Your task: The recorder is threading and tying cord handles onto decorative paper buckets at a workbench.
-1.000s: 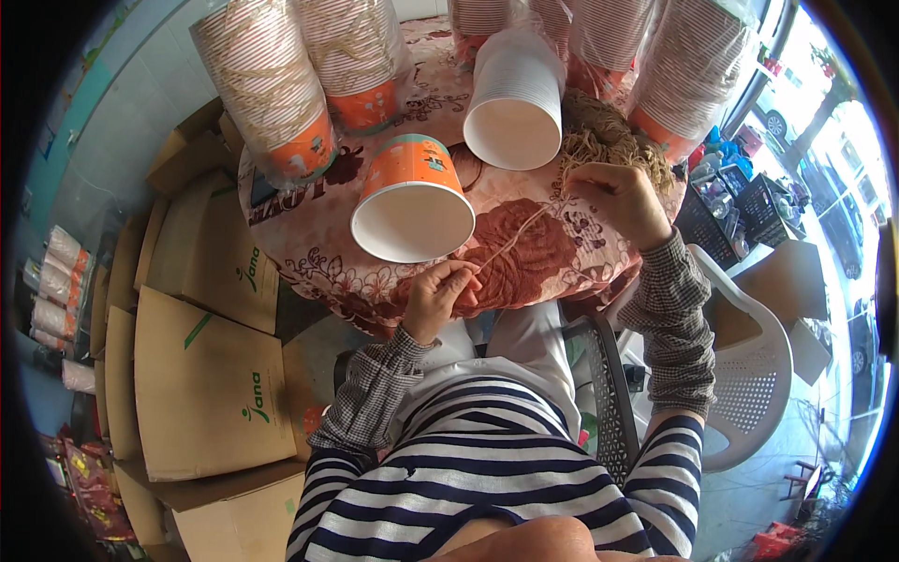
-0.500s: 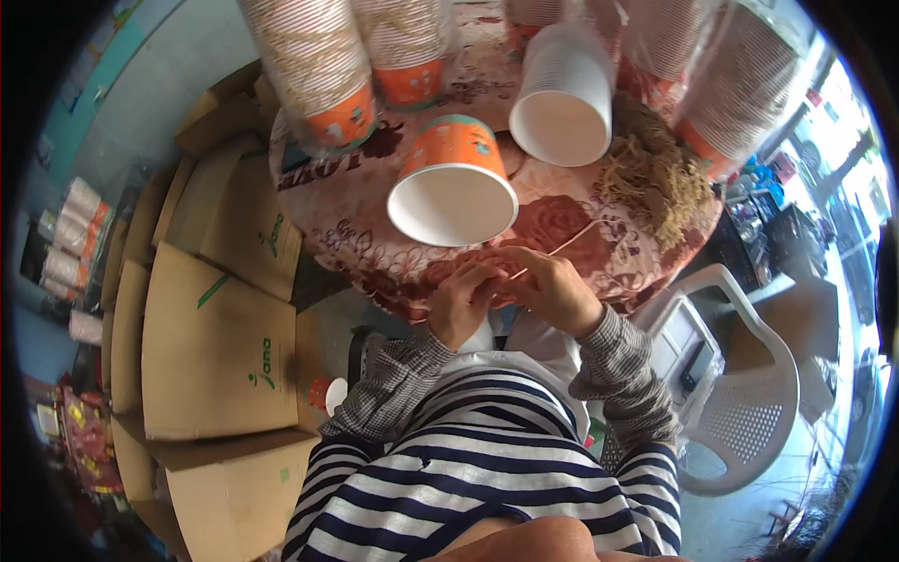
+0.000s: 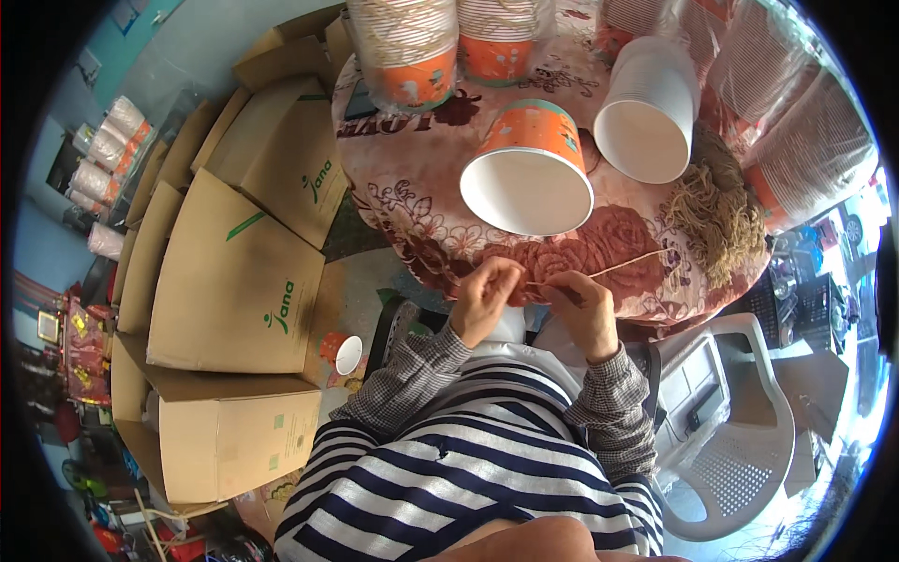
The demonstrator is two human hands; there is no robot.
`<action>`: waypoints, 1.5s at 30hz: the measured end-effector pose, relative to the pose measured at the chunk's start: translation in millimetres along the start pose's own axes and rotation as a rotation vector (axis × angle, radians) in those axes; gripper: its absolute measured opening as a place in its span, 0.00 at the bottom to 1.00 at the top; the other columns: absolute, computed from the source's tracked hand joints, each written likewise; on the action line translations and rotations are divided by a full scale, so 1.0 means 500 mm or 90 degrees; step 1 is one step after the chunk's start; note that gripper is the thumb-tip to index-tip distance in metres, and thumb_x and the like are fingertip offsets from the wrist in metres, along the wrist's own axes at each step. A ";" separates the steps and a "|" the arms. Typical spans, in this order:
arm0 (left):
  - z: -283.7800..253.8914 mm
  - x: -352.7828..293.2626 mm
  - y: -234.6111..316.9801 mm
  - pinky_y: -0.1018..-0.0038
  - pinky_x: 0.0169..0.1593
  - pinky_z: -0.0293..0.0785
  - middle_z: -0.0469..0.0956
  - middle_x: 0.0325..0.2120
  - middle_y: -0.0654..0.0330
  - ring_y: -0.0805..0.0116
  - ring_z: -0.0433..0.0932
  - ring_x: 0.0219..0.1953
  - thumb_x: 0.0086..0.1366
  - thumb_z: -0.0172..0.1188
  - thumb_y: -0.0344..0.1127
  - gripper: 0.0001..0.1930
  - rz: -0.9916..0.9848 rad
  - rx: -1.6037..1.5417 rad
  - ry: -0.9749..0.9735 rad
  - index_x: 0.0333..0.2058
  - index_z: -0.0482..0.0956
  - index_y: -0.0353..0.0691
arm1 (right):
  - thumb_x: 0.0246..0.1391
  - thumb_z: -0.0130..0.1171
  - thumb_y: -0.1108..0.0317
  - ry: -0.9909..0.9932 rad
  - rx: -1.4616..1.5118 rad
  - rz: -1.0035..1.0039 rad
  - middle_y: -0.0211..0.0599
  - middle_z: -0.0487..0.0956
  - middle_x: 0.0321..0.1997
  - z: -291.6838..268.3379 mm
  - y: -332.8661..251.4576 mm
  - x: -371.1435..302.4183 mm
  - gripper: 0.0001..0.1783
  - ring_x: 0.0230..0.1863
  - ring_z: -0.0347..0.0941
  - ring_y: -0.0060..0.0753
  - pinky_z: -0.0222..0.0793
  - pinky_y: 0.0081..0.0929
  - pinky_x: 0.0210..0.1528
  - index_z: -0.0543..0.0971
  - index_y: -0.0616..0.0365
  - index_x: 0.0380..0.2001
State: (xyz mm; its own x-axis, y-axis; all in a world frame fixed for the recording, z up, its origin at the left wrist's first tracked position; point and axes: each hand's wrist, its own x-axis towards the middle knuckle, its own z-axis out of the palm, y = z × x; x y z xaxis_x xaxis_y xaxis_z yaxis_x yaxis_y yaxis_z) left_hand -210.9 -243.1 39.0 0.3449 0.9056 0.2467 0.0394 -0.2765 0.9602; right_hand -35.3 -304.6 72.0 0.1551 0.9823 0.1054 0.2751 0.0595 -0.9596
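Observation:
Above my lap, at the table's near edge, both hands pinch a thin pale cord (image 3: 627, 265). My left hand (image 3: 485, 300) is closed on one part of it. My right hand (image 3: 587, 311) is closed a little to the right, and a short stretch shows between the fingers. The cord's free end runs up to the right across the tablecloth. Just beyond my hands an orange paper cup (image 3: 529, 183) lies on its side, its white mouth toward me. To its right lies a stack of white cups (image 3: 646, 131), also mouth toward me.
A bundle of tan cords (image 3: 716, 220) lies on the round table's flowered cloth (image 3: 412, 187). Wrapped cup stacks (image 3: 412, 66) stand along the far side. Cardboard boxes (image 3: 229, 281) are at left, near a cup (image 3: 347, 354) on the floor. A white plastic chair (image 3: 740, 459) is at right.
The view has shifted, so the table and cups appear farther right. My hands have drawn slightly apart, with the cord still between them.

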 end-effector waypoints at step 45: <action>0.002 0.103 0.011 0.70 0.52 0.74 0.75 0.50 0.51 0.62 0.76 0.51 0.62 0.59 0.26 0.26 0.123 0.165 0.061 0.58 0.65 0.32 | 0.59 0.56 0.75 -0.038 0.200 -0.192 0.39 0.78 0.52 0.019 -0.051 0.085 0.03 0.44 0.71 0.21 0.69 0.23 0.46 0.74 0.62 0.35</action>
State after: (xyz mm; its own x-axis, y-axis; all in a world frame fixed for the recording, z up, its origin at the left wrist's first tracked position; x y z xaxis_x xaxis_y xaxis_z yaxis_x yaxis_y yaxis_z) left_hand -192.1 -198.5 56.7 0.2800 0.8515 0.4432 0.2231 -0.5068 0.8327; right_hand -44.7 -262.8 98.8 0.0548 0.9207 0.3864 -0.0034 0.3871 -0.9220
